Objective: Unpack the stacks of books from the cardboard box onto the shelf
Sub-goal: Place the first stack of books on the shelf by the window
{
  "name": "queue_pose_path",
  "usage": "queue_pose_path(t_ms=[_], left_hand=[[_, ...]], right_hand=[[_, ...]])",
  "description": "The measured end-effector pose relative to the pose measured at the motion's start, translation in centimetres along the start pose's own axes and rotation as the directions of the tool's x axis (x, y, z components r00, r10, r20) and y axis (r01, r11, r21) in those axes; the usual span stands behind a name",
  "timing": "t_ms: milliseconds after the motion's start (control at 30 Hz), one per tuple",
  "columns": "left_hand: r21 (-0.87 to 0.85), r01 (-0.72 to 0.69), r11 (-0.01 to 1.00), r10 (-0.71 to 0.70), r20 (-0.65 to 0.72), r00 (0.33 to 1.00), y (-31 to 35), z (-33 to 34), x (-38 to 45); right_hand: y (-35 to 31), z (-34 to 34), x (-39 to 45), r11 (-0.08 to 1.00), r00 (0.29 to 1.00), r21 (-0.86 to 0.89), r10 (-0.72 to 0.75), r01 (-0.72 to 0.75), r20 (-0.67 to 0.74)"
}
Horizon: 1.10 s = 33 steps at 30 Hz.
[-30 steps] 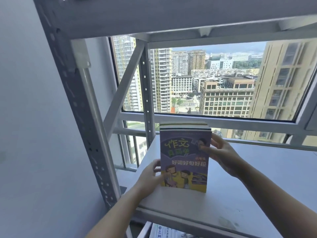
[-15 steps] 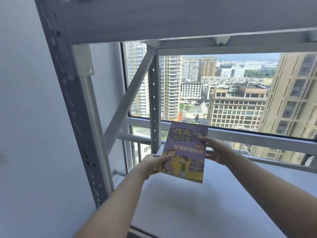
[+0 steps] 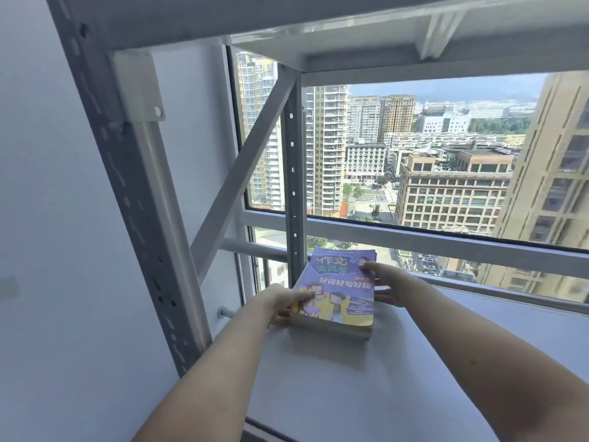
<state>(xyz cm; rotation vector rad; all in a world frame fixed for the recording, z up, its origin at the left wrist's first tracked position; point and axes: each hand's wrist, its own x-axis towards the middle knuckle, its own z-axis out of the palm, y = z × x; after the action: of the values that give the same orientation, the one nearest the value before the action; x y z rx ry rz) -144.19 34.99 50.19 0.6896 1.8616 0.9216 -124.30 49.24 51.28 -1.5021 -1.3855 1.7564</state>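
A stack of books [image 3: 339, 290] with a purple and yellow cover on top lies flat on the white shelf board [image 3: 366, 378], at its far left corner beside the rear post. My left hand [image 3: 283, 303] grips the stack's near left corner, thumb on the cover. My right hand [image 3: 387, 283] holds the right side, fingers on the cover and along the edge. The cardboard box is out of view.
The grey metal shelf frame has a perforated front post [image 3: 127, 199], a diagonal brace [image 3: 242, 173] and a rear post [image 3: 294, 193] at the left. Another shelf board [image 3: 318, 23] spans overhead. A window [image 3: 446, 161] lies right behind the shelf; a white wall [image 3: 38, 250] is at left.
The stack stood upright near the shelf's front a second ago, then was tilted and carried back. Now it lies flat at the far left corner, both hands still on it.
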Motion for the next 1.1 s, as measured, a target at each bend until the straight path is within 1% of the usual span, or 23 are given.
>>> queue_pose_path(t_ms=[200,367,500,567,633,667,700,767,833,933,1033,1100], left_hand=[[0.033,-0.017,0.999,0.019,-0.064,0.998,-0.2,0.4,0.1],[0.070,-0.022,0.997,0.028,-0.085,0.996,-0.1,0.6,0.0],[0.153,-0.022,0.988,0.040,-0.118,0.992,0.3,0.4,0.3],[0.190,-0.024,0.981,0.048,-0.119,0.992,0.6,0.5,-0.1],[0.216,-0.041,0.975,0.072,-0.137,0.988,0.8,0.6,-0.7],[0.238,-0.047,0.970,0.084,-0.148,0.985,0.8,0.5,-0.8],[0.261,-0.060,0.964,0.105,-0.162,0.981,0.8,0.4,-1.1],[0.297,-0.106,0.949,0.167,-0.188,0.968,0.8,0.1,-1.5],[0.343,-0.154,0.927,0.235,-0.208,0.950,0.9,0.0,-2.0],[0.437,-0.203,0.876,0.334,-0.247,0.909,1.5,-0.1,-3.2],[0.529,-0.251,0.810,0.421,-0.228,0.878,2.4,-0.2,-5.1],[0.601,-0.287,0.746,0.490,-0.203,0.848,3.1,-0.2,-6.5]], right_hand=[[1.0,0.2,0.4,1.000,0.998,-0.001,-0.008,0.008,-0.058],[0.9,0.6,0.5,1.000,0.994,-0.006,-0.016,0.015,-0.106],[0.7,1.1,0.7,0.995,0.984,-0.097,-0.022,0.005,-0.178],[0.6,1.1,0.8,0.993,0.982,-0.121,-0.026,0.003,-0.185],[0.5,1.0,0.6,0.994,0.981,-0.110,-0.043,0.023,-0.189],[0.4,0.9,0.3,0.988,0.978,-0.146,-0.077,0.048,-0.195],[0.4,0.7,0.2,0.968,0.964,-0.238,-0.134,0.078,-0.231],[0.1,0.4,-0.5,0.885,0.912,-0.436,-0.304,0.164,-0.275],[-0.3,0.2,-1.2,0.798,0.872,-0.563,-0.416,0.214,-0.258],[-0.9,0.1,-2.6,0.671,0.839,-0.710,-0.499,0.214,-0.218],[-1.4,-0.1,-4.9,0.522,0.802,-0.831,-0.571,0.191,-0.175],[-1.5,-0.3,-6.7,0.412,0.801,-0.897,-0.586,0.163,-0.124]])
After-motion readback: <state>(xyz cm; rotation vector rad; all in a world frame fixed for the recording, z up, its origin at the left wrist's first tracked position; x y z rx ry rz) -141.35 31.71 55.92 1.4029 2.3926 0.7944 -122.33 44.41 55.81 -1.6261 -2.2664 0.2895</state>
